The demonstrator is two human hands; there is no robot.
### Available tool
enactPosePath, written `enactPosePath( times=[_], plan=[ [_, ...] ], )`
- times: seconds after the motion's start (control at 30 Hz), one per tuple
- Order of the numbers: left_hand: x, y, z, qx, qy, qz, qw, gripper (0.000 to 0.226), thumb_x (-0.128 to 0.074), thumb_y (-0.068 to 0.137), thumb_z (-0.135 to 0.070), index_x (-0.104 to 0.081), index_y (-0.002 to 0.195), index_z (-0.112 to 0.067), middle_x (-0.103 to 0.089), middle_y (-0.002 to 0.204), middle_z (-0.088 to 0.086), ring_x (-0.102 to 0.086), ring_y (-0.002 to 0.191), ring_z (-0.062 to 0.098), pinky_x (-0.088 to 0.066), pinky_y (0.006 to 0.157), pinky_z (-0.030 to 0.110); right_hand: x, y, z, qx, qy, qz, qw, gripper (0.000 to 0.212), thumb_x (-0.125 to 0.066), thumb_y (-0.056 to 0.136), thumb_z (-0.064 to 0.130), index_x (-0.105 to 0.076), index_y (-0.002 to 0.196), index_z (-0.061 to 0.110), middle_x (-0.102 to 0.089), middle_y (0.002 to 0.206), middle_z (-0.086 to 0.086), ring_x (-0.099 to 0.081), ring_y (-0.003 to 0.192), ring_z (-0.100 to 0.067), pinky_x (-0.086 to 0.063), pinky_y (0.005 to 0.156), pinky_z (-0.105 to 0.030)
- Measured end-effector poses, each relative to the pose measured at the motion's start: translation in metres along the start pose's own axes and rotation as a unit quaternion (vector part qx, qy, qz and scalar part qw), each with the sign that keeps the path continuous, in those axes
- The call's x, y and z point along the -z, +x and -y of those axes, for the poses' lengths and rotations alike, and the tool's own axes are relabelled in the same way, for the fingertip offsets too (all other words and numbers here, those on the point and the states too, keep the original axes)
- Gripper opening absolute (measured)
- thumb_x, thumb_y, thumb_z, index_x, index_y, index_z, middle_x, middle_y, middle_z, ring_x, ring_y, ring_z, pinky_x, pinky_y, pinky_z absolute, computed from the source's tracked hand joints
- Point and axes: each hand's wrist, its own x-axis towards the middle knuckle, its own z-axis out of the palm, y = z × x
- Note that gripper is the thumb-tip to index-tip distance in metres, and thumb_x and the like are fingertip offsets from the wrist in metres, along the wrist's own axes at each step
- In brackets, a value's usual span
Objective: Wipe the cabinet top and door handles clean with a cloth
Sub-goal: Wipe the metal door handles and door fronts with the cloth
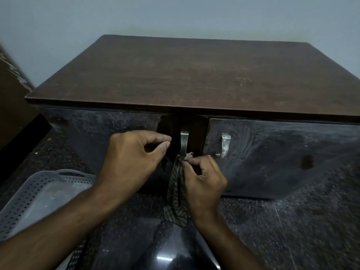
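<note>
Hands work at the front of a low dark cabinet, seen from above by the person's head camera. The right hand pinches a striped cloth between thumb and curled fingers, holding its bunched upper end against the bottom of a metal handle. From that pinch the cloth hangs straight down beside the wrist, its loose tail ending just above the glossy dark floor. Directly above the pinch, the handle rises as a pale upright bar on the left door, near the gap where the two doors meet. A second handle, smeared with pale marks, stands to the right of the pinch on the right door, close to the knuckles but apart from them. The left hand is up and to the left of the cloth, fingers curled with thumb and forefinger tips nearly together at the left door's edge; it appears to hold nothing, though the dim light makes it hard to be sure whether the fingertips touch the door. The brown top stretches away above both hands, scuffed and dusty. Below and left of the left forearm sits a pale perforated basket on the floor.
</note>
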Motion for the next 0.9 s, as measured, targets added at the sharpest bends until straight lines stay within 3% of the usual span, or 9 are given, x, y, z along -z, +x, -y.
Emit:
enactPosePath(
  times=[0.1,0.2,0.27,0.33,0.4,0.63,0.77,0.9],
  plan=[
    [0.005,0.001,0.000,-0.032,0.021,-0.017,0.999,0.014,-0.076,0.083,-0.018,-0.080,0.096,-0.021,-0.075,0.091,-0.013,-0.065,0.094,-0.007,-0.043,0.077,-0.002,-0.005,-0.005,-0.006,0.047,-0.024,0.012,0.999,0.017,-0.080,0.077,-0.003,-0.066,0.073,0.004,-0.063,0.074,-0.004,-0.056,0.069,-0.007,-0.045,0.066,-0.010],
    [0.012,0.001,-0.001,-0.053,0.038,-0.033,0.997,0.013,-0.076,0.083,-0.016,-0.080,0.096,-0.019,-0.075,0.092,-0.010,-0.065,0.093,-0.004,-0.043,0.079,-0.001,-0.015,-0.013,-0.008,0.091,-0.063,0.055,0.992,0.011,-0.075,0.085,0.004,-0.067,0.078,0.006,-0.062,0.075,-0.004,-0.058,0.063,-0.014,-0.052,0.056,-0.029],
    [0.015,0.000,0.001,-0.050,0.040,-0.036,0.997,0.014,-0.076,0.083,-0.016,-0.080,0.095,-0.019,-0.076,0.092,-0.009,-0.065,0.093,-0.004,-0.044,0.079,-0.001,-0.021,-0.016,-0.003,0.158,-0.102,0.083,0.979,0.004,-0.069,0.092,0.006,-0.073,0.094,0.006,-0.067,0.083,-0.006,-0.063,0.067,-0.021,-0.054,0.055,-0.037],
    [0.019,0.000,0.003,-0.046,0.043,-0.036,0.997,0.014,-0.077,0.082,-0.016,-0.080,0.095,-0.020,-0.076,0.091,-0.010,-0.066,0.091,-0.004,-0.045,0.079,0.001,-0.026,-0.014,0.007,0.229,-0.144,0.085,0.959,0.016,-0.067,0.094,0.004,-0.074,0.108,0.005,-0.072,0.095,-0.008,-0.063,0.072,-0.024,-0.052,0.058,-0.038],
    [0.021,-0.001,0.004,-0.042,0.038,-0.039,0.998,0.014,-0.077,0.082,-0.016,-0.080,0.095,-0.021,-0.076,0.091,-0.011,-0.067,0.089,-0.004,-0.047,0.078,0.003,-0.026,-0.007,0.020,0.289,-0.173,0.059,0.940,0.017,-0.063,0.096,0.004,-0.075,0.108,0.003,-0.073,0.100,-0.010,-0.059,0.071,-0.025,-0.045,0.058,-0.039],
    [0.025,0.001,-0.001,-0.030,-0.015,-0.067,0.997,0.018,-0.073,0.086,-0.017,-0.078,0.101,-0.026,-0.074,0.095,-0.018,-0.068,0.089,-0.010,-0.054,0.083,0.014,-0.015,0.038,0.054,0.352,-0.178,-0.056,0.917,0.011,-0.072,0.091,0.009,-0.078,0.100,0.005,-0.076,0.102,-0.005,-0.052,0.082,-0.024,-0.036,0.067,-0.038],
    [0.022,0.001,0.000,-0.012,-0.008,-0.077,0.997,0.016,-0.074,0.085,-0.020,-0.079,0.099,-0.025,-0.074,0.091,-0.017,-0.068,0.082,-0.010,-0.052,0.077,0.007,-0.014,0.014,0.015,0.419,-0.240,-0.021,0.875,0.011,-0.073,0.089,0.015,-0.078,0.097,0.010,-0.075,0.101,-0.002,-0.055,0.088,-0.023,-0.035,0.072,-0.038],
    [0.021,-0.001,0.000,0.003,-0.010,-0.019,1.000,0.015,-0.075,0.084,-0.019,-0.079,0.096,-0.027,-0.072,0.084,-0.022,-0.067,0.076,-0.014,-0.048,0.070,0.002,0.002,-0.002,-0.032,0.449,-0.300,0.050,0.840,0.009,-0.070,0.088,0.011,-0.078,0.090,0.010,-0.074,0.096,-0.005,-0.050,0.084,-0.024,-0.035,0.070,-0.038]
  ],
)
